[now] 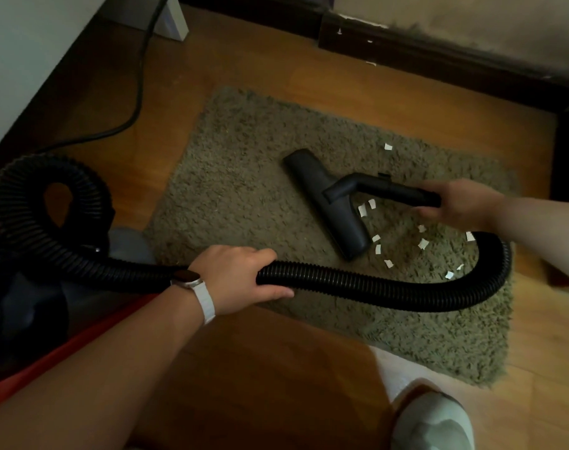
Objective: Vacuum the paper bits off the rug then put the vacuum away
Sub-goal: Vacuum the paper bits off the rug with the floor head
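A shaggy olive rug (244, 190) lies on the wooden floor. Several white paper bits (423, 243) are scattered on its right half, and one more paper bit (388, 146) lies farther back. The black vacuum floor nozzle (325, 203) rests flat on the rug, just left of the bits. My right hand (462, 203) grips the nozzle's black wand handle (393, 190). My left hand (241, 277), with a white watch on the wrist, is closed around the black ribbed hose (358, 287), which loops from the wand across the rug's near edge.
The hose coils at the left (26, 203) into the dark vacuum body with red trim (49, 319). A black power cord (140, 76) runs along the floor by a white wall. A dark baseboard (439, 60) borders the back. My slippered foot (432, 420) stands at the bottom right.
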A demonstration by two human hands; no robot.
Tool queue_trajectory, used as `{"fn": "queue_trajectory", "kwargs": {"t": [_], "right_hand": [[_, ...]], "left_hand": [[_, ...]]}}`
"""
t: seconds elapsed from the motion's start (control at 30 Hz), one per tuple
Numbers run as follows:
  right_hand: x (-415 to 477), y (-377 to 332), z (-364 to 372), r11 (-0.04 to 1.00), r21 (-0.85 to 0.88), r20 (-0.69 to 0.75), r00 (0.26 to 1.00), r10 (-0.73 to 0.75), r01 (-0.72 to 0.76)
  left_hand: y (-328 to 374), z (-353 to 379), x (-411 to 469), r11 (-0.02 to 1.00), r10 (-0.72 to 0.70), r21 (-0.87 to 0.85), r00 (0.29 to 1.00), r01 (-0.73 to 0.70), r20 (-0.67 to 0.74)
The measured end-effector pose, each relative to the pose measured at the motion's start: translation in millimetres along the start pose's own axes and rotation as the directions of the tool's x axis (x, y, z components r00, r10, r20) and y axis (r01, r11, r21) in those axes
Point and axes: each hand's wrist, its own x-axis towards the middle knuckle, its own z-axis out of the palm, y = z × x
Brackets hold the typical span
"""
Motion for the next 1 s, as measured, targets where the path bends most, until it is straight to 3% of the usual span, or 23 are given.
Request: {"fn": "queue_trajectory", "kwargs": {"t": [0.17,0.4,0.87,1.0], "right_hand": [[1.2,-11.8,5.0,1.0,-0.004,-0.039,0.999,0.013,-0.013],[12.4,-51.5,13.7,0.991,-0.101,-0.006,0.997,-0.083,0.082],[-19.6,17.7,5.6,0.977,0.047,0.009,0.978,0.207,-0.207],[-25.1,16.2,0.5,0.98,0.03,-0.019,0.98,0.2,-0.199]], "left_hand": [[-3.7,2.2,-0.2,1.0,0.003,-0.013,1.0,-0.003,-0.009],[-11.0,-1.2,11.6,0.999,-0.05,-0.022,0.999,0.05,-0.014],[-3.9,-6.1,58.3,0.998,-0.029,-0.059,0.999,0.027,-0.031],[0.9,-4.8,68.8,0.997,-0.007,-0.072,0.998,0.002,-0.067]]}}
